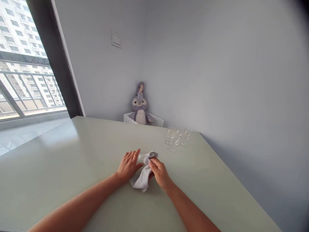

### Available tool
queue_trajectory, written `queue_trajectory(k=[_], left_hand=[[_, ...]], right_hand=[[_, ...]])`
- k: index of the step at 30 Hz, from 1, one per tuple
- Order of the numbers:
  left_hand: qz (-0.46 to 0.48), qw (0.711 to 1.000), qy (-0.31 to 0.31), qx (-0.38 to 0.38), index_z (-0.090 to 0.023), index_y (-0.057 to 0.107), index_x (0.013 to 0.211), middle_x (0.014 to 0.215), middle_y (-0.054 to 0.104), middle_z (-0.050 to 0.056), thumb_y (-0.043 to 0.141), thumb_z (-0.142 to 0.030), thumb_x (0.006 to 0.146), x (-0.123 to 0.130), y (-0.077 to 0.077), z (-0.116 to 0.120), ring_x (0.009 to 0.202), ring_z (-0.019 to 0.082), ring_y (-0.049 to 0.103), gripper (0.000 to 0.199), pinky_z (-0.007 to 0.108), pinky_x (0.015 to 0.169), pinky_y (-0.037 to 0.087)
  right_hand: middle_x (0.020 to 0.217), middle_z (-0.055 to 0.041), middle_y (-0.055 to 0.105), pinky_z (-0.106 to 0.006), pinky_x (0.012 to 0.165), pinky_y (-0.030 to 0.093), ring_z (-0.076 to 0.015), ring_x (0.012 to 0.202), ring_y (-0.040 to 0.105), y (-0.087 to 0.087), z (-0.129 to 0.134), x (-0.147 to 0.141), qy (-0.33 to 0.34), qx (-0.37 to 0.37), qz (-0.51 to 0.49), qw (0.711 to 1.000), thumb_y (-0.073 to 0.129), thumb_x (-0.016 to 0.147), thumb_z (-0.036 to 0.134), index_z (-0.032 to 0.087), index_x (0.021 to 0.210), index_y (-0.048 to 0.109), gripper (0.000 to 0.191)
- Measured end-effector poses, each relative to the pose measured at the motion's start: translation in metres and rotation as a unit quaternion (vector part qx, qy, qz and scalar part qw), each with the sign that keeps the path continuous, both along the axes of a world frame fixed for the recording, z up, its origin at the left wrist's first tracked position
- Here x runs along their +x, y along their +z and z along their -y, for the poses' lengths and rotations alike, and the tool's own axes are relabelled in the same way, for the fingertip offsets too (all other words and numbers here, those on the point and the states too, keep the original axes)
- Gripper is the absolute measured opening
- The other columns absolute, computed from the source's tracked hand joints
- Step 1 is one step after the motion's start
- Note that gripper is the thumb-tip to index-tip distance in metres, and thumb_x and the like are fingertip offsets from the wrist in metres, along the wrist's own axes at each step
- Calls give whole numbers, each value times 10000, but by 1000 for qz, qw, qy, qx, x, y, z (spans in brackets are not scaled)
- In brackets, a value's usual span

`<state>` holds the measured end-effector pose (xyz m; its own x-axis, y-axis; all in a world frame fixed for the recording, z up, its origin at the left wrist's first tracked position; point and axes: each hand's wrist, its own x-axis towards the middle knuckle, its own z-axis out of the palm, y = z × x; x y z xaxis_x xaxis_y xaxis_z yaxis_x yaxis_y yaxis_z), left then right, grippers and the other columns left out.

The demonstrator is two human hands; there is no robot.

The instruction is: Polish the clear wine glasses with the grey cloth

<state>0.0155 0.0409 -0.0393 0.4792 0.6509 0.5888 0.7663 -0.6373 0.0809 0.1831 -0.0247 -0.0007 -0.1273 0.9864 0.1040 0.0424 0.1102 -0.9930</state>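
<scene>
Bare forearms (pixel 87 206) reach in, cloth (pixel 143 178) meets glass (pixel 141 158) over the bench (pixel 101 138)!

Left hand (pixel 129 166): fingers close together, curved over the glass's left end, thumb on the near side. Opposite, the right hand (pixel 159 172) pinches the cloth between thumb and fingers. Soft, pale, matte fabric, curled at the top and hanging in loose folds, against smooth, clear, rounded glass! Palm covers one end, fabric the other, so which way the mouth faces, I cannot tell. Long axis? Roughly sideways, hand to hand, well in from the bench's far edge. Near the far right corner, clear stemmed glasses (pixel 171 132) crowd together, overlapping, hard to count. Beyond the far edge, a fuzzy plush toy (pixel 140 104) in a white perforated basket (pixel 158 121), its lower part hidden.
</scene>
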Motion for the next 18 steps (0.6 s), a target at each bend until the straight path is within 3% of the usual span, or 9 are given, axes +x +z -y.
queue_trajectory(k=[6, 9, 13, 16, 18], left_hand=[[-52, 995, -79, -14, -130, 386, 1222, 944, 589, 125, 462, -388, 822, -3, 5, 4, 850, 246, 546, 482, 387, 760, 395], [-91, 992, -83, -16, -142, 396, 1225, 875, 589, 99, 479, -300, 819, -4, 16, 8, 824, 238, 542, 444, 403, 783, 384], [-62, 996, -61, 17, -235, 428, 1222, 926, 595, 80, 483, -276, 826, -6, 34, 10, 918, 227, 532, 402, 468, 959, 238], [-19, 996, -81, -22, -266, 497, 1158, 844, 617, 54, 483, -355, 826, -10, 40, 9, 842, 198, 553, 344, 442, 950, 247], [21, 988, -100, -115, -243, 560, 1070, 727, 617, 35, 489, -466, 795, -14, 42, 7, 720, 175, 556, 361, 386, 872, 328]], right_hand=[[799, -9, 586, -266, 687, 416, -148, 739, 531, 8, 8, -6, 135, -92, -130, 978, 624, 707, 394, 229, 1088, 551, 422], [797, -15, 607, -283, 723, 411, -152, 738, 537, 0, 4, -11, 82, -86, -152, 981, 673, 662, 365, 205, 1014, 591, 395], [709, -16, 601, -256, 600, 406, -128, 594, 511, -7, -5, -9, -10, -135, -228, 964, 684, 632, 402, 158, 930, 610, 392], [738, -9, 600, -237, 575, 393, -112, 582, 498, 2, -4, -1, 17, -131, -214, 968, 676, 646, 396, 170, 969, 599, 401], [772, -6, 605, -231, 593, 389, -116, 623, 502, 11, 0, 7, 56, -94, -122, 986, 682, 646, 362, 182, 976, 609, 383]])
